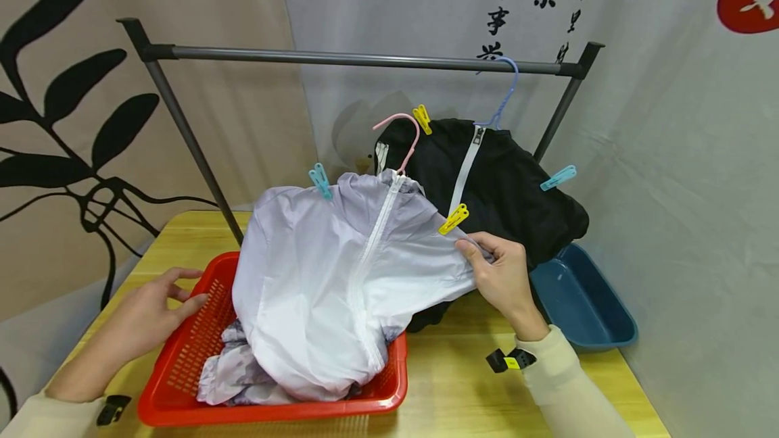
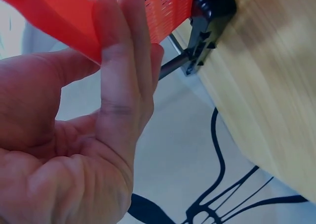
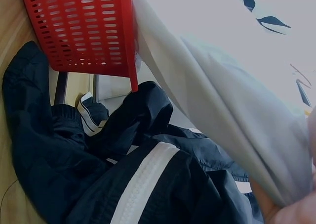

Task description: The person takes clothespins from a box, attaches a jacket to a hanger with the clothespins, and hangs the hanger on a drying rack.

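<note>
My right hand [image 1: 502, 272] pinches the end of one sleeve of a pale grey-and-white zip jacket [image 1: 316, 269], drawing it out to the right. This jacket is on a pink hanger [image 1: 410, 144], with a blue clothespin [image 1: 319, 181] and a yellow clothespin [image 1: 454, 219] at its shoulders. Its lower part hangs into a red plastic basket [image 1: 274, 416]. My left hand [image 1: 149, 313] holds the basket's left rim between thumb and fingers; in the left wrist view, fingers [image 2: 121, 61] lie along the red wall. The right wrist view shows the stretched pale sleeve [image 3: 222, 95], with the hand partly cut off.
Behind, a black jacket [image 1: 511, 188] hangs from a blue hanger [image 1: 506, 90] on a dark metal rack [image 1: 341, 55]; yellow and blue clothespins are on it. At the right stands a blue plastic bin [image 1: 587, 303]. More patterned clothing [image 1: 234, 374] lies in the basket, on a wooden table [image 1: 462, 384].
</note>
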Demonstrator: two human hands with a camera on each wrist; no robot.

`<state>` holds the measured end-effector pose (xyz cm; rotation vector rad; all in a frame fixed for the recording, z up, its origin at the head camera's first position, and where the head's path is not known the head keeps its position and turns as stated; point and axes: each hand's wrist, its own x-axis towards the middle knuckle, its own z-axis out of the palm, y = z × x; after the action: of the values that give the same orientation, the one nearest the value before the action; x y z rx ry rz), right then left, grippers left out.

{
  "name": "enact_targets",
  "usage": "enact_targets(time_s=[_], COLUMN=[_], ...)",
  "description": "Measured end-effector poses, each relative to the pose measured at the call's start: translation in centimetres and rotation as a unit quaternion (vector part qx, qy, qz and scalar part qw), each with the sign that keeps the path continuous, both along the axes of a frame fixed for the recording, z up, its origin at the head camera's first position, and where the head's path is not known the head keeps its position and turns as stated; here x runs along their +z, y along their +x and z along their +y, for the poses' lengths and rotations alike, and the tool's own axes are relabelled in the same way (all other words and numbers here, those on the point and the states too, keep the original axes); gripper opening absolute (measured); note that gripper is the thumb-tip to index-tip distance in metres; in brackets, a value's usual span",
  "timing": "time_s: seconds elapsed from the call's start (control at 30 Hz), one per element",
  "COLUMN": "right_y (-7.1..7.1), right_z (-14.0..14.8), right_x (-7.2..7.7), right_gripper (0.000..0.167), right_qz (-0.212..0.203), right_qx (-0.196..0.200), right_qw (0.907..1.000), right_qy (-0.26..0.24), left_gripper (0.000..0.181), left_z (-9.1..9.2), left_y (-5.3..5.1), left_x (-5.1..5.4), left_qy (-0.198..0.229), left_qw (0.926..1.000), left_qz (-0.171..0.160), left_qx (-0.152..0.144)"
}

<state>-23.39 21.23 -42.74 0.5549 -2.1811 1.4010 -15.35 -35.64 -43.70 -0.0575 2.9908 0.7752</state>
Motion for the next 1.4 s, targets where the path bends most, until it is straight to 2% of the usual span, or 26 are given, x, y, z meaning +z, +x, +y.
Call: enact_targets(time_s=[0.13,0.27,0.53,0.63,0.77,0.9,1.03,1.17,1.4], right_y=[-0.1,-0.1,0.0,0.0,0.0,-0.1,-0.2,-0.1,0.0], right_z=[0.0,-0.1,-0.2,-0.3,-0.5,-0.6,-0.7,-0.7,-0.9], right_x=[-0.1,-0.1,0.1,0.2,0.2,0.2,0.1,0.1,0.0], right_gripper=[0.004,0.005,0.009,0.007,0.007,0.010,0.013,0.011,0.010], right_qz=[0.001,0.007,0.019,0.017,0.013,0.014,0.016,0.017,0.011], right_qx=[0.000,-0.002,-0.009,-0.014,-0.029,-0.047,-0.059,-0.061,-0.064], right_qw=[1.0000,1.0000,0.9997,0.9997,0.9994,0.9986,0.9979,0.9977,0.9976], right_qy=[-0.003,-0.002,-0.010,-0.012,-0.014,-0.018,-0.021,-0.024,-0.025], left_gripper=[0.066,0.062,0.057,0.065,0.073,0.067,0.056,0.044,0.035], left_z=[0.2,0.7,3.5,5.0,6.9,8.9,10.8,12.5,14.5], left_y=[0.0,0.3,1.3,1.8,2.2,2.6,2.9,3.1,2.7], left_x=[0.2,0.8,2.7,3.3,4.0,4.5,4.5,4.3,4.1], left_qy=[-0.016,-0.028,-0.085,-0.090,-0.080,-0.060,-0.042,-0.039,-0.051], left_qw=[0.9998,0.9994,0.9947,0.9947,0.9960,0.9960,0.9935,0.9923,0.9937], left_qz=[0.006,0.018,0.058,0.049,0.018,-0.018,-0.053,-0.045,-0.022], left_qx=[0.002,0.005,0.002,-0.011,-0.037,-0.064,-0.092,-0.109,-0.098])
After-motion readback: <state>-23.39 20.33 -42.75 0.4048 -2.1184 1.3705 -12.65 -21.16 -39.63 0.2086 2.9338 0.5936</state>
